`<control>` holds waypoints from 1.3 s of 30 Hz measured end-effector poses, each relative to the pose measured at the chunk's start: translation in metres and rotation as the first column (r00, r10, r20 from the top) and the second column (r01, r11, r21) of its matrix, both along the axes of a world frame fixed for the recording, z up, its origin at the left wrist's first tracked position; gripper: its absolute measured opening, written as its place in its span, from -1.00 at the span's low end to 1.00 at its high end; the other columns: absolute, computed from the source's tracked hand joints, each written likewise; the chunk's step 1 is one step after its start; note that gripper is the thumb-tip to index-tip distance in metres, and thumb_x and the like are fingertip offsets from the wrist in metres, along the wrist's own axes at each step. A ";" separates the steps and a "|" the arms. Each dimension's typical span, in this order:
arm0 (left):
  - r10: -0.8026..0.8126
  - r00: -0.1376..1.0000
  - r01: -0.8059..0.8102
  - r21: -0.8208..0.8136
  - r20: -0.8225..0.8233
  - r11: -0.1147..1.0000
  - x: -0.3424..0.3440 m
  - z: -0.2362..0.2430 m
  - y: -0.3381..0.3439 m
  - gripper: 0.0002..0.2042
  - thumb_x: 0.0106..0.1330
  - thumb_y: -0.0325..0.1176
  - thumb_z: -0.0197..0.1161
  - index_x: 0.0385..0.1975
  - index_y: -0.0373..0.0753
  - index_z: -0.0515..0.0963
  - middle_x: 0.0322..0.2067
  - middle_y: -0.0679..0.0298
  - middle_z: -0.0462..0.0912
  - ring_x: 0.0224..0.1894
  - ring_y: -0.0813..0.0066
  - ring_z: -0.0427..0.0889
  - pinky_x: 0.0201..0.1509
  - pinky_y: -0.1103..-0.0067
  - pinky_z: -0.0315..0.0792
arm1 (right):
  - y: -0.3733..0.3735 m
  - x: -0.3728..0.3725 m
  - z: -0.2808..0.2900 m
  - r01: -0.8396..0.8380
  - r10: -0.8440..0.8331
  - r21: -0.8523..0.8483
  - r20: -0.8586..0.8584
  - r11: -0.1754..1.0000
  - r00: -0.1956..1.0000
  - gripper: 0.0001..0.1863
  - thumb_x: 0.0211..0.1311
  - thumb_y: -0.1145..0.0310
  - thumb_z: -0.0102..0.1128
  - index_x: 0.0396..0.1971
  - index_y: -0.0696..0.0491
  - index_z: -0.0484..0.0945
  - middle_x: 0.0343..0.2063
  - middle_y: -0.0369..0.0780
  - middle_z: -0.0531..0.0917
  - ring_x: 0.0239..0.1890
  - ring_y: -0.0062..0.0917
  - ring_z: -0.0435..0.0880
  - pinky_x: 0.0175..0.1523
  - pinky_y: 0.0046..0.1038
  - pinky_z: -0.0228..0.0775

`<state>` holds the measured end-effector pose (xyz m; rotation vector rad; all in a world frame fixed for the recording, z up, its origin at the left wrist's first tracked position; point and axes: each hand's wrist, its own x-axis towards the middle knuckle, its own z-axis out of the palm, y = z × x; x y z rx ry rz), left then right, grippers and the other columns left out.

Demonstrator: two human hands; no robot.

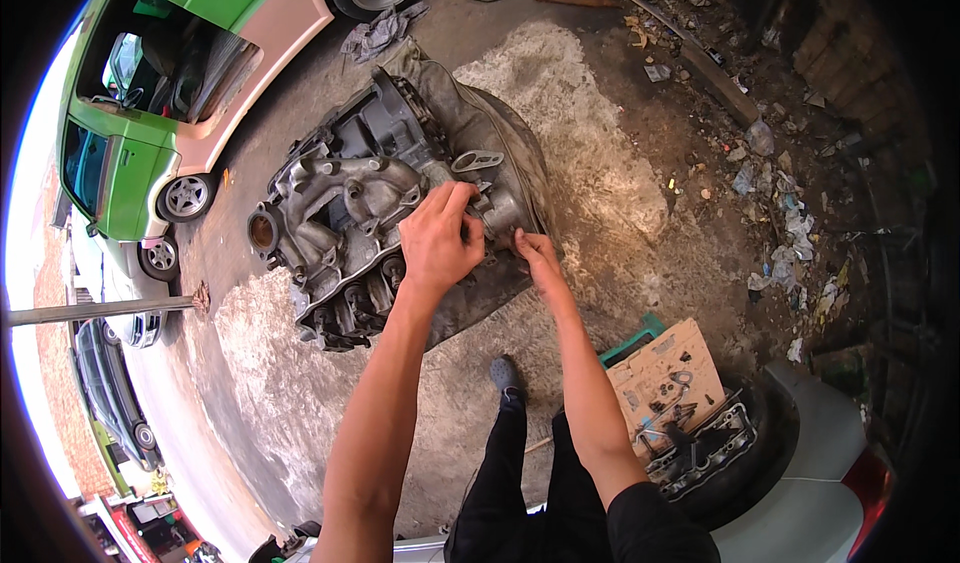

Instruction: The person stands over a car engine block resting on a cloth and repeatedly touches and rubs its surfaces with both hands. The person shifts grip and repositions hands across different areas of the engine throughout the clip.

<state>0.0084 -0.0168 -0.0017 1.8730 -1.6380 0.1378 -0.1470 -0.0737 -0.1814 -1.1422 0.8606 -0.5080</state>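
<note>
A grey metal engine (362, 128) lies on a dark cloth (522, 148), with a cast intake manifold (345, 178) along its upper side. My left hand (440, 241) is over the engine's right end, fingers curled down beside a rounded metal housing (503, 210); whatever they pinch is hidden under them. At the lower right edge of that housing is my right hand (540, 258), its thumb and fingers drawn together. Anything between them is too small to make out. Just beyond my left hand, a flat metal piece with an oval opening (477, 161) sits against the engine.
To my lower right, cardboard (668, 373) bears small parts and tools, beside a removed engine part (705, 453) and a black tyre (775, 468). A green van (140, 178) stands at left. Litter (790, 223) covers the ground at right. My shoe (505, 373) is below the cloth.
</note>
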 end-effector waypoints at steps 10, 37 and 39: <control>-0.020 1.000 0.020 -0.014 0.009 1.000 0.001 0.001 0.000 -0.71 0.01 -0.58 0.21 -0.22 -0.19 0.58 -0.33 0.23 0.61 -0.34 0.16 0.66 -0.31 0.34 0.50 | -0.009 0.007 -0.001 0.062 0.015 0.380 -0.198 0.923 0.980 -0.46 0.60 -0.09 -0.05 -0.38 0.10 0.56 -0.44 -0.29 0.55 -0.40 -0.56 0.50 -0.27 -0.41 0.34; -0.024 0.999 0.024 0.007 0.039 1.000 0.001 -0.002 0.002 -0.80 0.04 -0.50 0.29 -0.30 -0.18 0.57 -0.34 0.26 0.55 -0.26 0.19 0.67 -0.31 0.31 0.53 | 0.001 0.018 0.004 0.143 -0.083 0.376 -0.172 0.915 0.982 -0.58 0.62 -0.06 -0.11 -0.03 0.01 0.50 -0.35 -0.32 0.61 -0.44 -0.58 0.46 -0.35 -0.44 0.25; -0.023 0.998 0.023 -0.002 0.051 1.000 0.003 -0.001 -0.001 -0.82 0.05 -0.50 0.28 -0.31 -0.18 0.57 -0.34 0.26 0.56 -0.25 0.19 0.67 -0.32 0.31 0.53 | 0.003 0.020 0.003 0.208 -0.143 0.341 -0.207 0.917 0.968 -0.54 0.59 -0.09 -0.10 -0.10 0.05 0.51 -0.42 -0.31 0.57 -0.41 -0.53 0.50 -0.33 -0.38 0.31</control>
